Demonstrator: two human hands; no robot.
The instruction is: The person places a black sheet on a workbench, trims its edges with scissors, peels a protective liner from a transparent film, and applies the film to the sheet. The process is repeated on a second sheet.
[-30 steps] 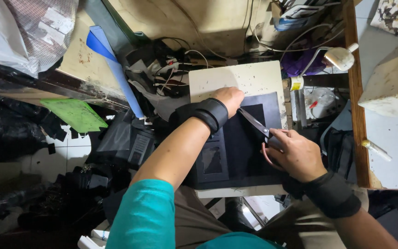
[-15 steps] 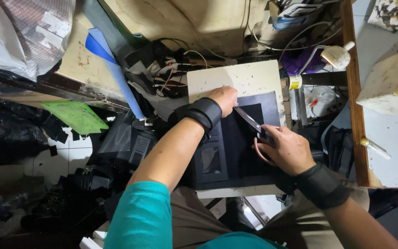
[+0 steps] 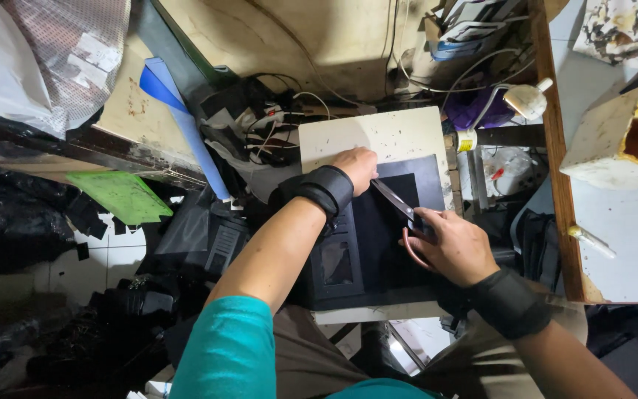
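A: Head view. Right hand [image 3: 455,247] closed around scissors [image 3: 400,207], blades parted over the black sheet [image 3: 400,244] on the white board [image 3: 378,140].

B: Left hand [image 3: 356,166]?

A: Fingers flat, pinning the sheet's far edge. Mid-cut, probably; next move needs a steady sheet.

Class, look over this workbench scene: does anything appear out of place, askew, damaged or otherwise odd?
Yes. Black offcuts lie strewn over the tiled floor beside a green sheet, and loose cables sit tangled behind the white board. The white block on the right looks stained and chipped.
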